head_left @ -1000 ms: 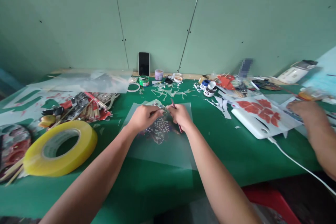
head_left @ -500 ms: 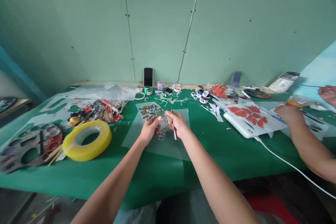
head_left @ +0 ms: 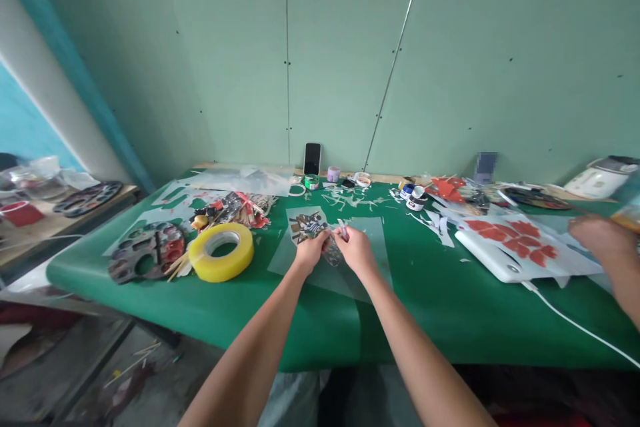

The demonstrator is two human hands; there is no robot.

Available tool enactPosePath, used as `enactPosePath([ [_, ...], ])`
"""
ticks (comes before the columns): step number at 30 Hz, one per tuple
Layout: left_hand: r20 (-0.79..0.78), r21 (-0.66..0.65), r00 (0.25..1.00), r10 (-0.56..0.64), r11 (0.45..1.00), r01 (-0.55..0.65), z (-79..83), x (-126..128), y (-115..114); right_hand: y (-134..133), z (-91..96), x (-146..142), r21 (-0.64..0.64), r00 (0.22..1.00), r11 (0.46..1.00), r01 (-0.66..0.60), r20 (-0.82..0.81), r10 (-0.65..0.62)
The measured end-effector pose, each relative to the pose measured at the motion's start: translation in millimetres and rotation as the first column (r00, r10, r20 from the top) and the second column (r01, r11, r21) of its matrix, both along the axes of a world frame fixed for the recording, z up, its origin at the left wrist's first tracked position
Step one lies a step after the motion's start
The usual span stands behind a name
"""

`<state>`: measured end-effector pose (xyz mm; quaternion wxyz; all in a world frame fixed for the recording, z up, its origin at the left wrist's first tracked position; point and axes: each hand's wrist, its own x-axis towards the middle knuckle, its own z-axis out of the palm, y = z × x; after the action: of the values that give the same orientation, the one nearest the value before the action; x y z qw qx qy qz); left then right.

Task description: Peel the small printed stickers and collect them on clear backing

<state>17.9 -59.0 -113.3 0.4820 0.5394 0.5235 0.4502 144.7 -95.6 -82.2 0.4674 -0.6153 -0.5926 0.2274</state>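
My left hand [head_left: 313,250] is closed on a small painted sheet [head_left: 306,223] with dark, white and brown patterns, held over the middle of the table. Beside it, nearly touching, my right hand [head_left: 358,247] is closed round a slim pen-like tool [head_left: 343,229]; its exact kind does not show. Below both hands lies a translucent sheet [head_left: 375,263] on the green tabletop. Part of the patterned piece shows between the hands, and my fingers hide the rest.
To the left are a yellow tape roll [head_left: 240,260], a paint palette [head_left: 135,263] and a cluttered pile [head_left: 245,207]. Paint jars [head_left: 416,201], scraps [head_left: 355,199] and a phone [head_left: 313,159] stand behind. At right, another person's hand [head_left: 603,233] is near a white device [head_left: 487,263].
The view has swung left, so the scene sits further right. My hands have come closer together, and the tool in my right hand has turned. The other person's hand has moved.
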Motion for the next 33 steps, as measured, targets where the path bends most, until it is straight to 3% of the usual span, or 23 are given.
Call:
enactPosePath([
  [6, 0.098, -0.048, 0.995, 0.002, 0.999, 0.003, 2.8, 3, -1, -7, 0.1, -7, 0.059, 0.989, 0.998, 0.016, 0.148, -0.025],
  [12, 0.240, -0.015, 0.970, -0.035, 0.999, 0.040, 7.7, 2, -13, -16, 4.4, -2, 0.049, 0.990, 0.998, -0.028, 0.136, 0.021],
  [14, 0.272, -0.004, 0.959, -0.086, 0.996, 0.090, 8.9, -1, -18, -20, 6.3, 3, 0.014, 0.994, 0.997, -0.080, 0.073, 0.079],
  [16, 0.292, 0.004, 0.947, -0.131, 0.991, 0.136, 10.8, -4, -23, -26, 8.7, 7, -0.043, 0.975, 0.982, -0.186, -0.134, 0.178],
  [19, 0.313, 0.016, 0.935, -0.167, 0.985, 0.171, 14.0, -5, -29, -31, 13.0, 11, -0.111, 0.901, 0.958, -0.266, -0.382, 0.206],
  [24, 0.302, -0.039, 0.942, -0.144, 0.986, 0.163, 12.7, -1, -31, -27, 11.0, 17, -0.136, 0.854, 0.942, -0.306, -0.476, 0.208],
  [29, 0.249, -0.030, 0.959, -0.134, 0.989, 0.146, 20.9, -1, -15, -2, 8.3, 28, -0.064, 0.772, 0.957, -0.284, -0.606, 0.189],
  [33, 0.243, 0.069, 0.948, -0.203, 0.979, 0.192, 43.9, 6, 19, 32, 21.2, 32, 0.096, 0.880, 0.981, -0.167, -0.434, 0.192],
])
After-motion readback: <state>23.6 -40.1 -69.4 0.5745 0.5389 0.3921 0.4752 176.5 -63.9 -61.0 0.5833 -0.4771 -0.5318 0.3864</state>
